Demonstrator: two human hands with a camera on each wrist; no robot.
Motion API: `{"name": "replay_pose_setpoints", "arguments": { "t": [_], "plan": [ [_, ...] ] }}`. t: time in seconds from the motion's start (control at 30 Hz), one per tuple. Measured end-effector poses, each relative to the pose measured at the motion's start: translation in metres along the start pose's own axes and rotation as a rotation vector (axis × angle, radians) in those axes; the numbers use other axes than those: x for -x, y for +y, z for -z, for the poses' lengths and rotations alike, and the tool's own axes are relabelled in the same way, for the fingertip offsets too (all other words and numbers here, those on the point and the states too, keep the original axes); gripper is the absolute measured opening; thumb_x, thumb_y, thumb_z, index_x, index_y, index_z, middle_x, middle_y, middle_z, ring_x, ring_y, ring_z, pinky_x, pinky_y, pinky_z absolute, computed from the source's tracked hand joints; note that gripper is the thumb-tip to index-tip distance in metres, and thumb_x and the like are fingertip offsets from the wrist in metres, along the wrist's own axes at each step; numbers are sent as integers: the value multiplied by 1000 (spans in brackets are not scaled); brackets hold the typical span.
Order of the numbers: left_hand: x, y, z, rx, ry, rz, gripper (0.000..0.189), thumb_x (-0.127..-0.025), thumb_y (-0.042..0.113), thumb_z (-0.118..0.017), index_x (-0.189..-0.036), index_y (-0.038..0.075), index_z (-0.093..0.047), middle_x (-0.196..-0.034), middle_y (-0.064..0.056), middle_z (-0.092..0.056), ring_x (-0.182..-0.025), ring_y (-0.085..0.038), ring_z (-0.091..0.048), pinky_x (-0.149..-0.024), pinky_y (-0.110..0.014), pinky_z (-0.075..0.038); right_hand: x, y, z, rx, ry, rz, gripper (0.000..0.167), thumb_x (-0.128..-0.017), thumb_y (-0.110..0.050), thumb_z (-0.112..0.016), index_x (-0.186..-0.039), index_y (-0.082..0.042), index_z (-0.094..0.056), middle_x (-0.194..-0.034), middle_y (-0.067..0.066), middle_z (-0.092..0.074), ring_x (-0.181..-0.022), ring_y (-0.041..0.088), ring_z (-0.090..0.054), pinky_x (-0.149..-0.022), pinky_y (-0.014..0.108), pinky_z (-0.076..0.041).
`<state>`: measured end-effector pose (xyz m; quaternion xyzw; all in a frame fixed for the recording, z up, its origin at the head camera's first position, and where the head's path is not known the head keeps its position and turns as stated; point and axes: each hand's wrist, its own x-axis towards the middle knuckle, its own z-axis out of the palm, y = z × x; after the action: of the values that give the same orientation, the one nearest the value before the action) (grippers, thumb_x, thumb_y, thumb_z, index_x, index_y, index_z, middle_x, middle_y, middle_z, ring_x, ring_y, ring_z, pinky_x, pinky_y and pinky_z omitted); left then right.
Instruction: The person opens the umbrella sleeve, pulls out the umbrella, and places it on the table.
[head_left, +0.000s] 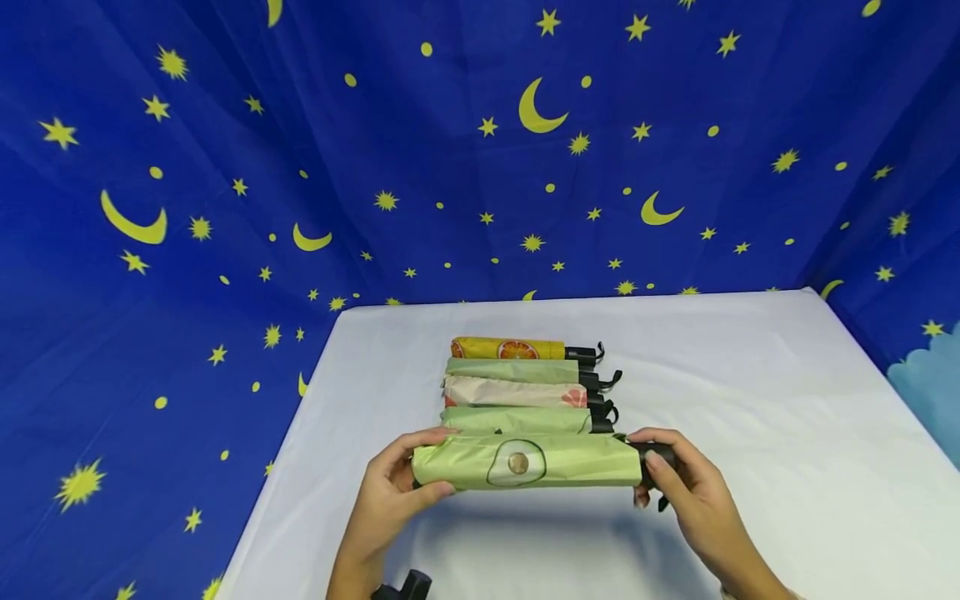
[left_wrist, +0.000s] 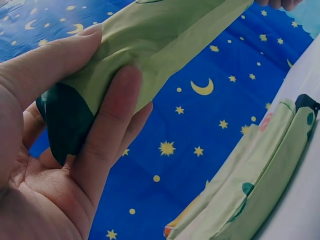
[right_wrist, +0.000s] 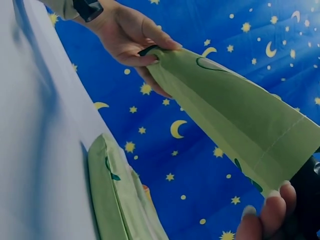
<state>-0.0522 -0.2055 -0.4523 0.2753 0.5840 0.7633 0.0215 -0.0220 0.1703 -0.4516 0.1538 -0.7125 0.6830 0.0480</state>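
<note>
Holds a folded green umbrella (head_left: pixel 517 463) up over the white table (head_left: pixel 750 375), long way left to right. Pinches its left end with the left hand (head_left: pixel 386 500) half bent; curls the right hand (head_left: pixel 693 483) round the black handle (head_left: pixel 660 449). Has four more umbrellas (head_left: pixel 513 392) just past it, lying the same way.

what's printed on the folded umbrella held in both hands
The light-green fabric umbrella shows a halved avocado, clearest in the head view.
</note>
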Motion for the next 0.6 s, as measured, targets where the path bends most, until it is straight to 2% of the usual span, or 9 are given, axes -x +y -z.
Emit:
{"name": "replay_pose_setpoints", "arguments": {
  "t": [0.3, 0.6],
  "plan": [
    [-2, 1, 4, 11, -21, 17, 53, -86, -19, -70, -135, -16, -49, -142, -27, -50, -124, -32, -59, -90, -35, -58, 2, -1, 4, -58, -19, -48, 28, -108, 2, -42, -133, 7, -54, -102, 16, -66, -72, 29, -69, -64, 42, -60],
    [-5, 3, 8, -3, -43, -29, 51, -86, -22, -68, -133, -17, -50, -142, -28, -50, -126, -34, -58, -92, -36, -57, 4, 1, 12, -95, -4, 1, 28, -109, 5, -37, -132, 9, -53, -104, 15, -68, -73, 28, -71, -63, 42, -60]
  ]
}}
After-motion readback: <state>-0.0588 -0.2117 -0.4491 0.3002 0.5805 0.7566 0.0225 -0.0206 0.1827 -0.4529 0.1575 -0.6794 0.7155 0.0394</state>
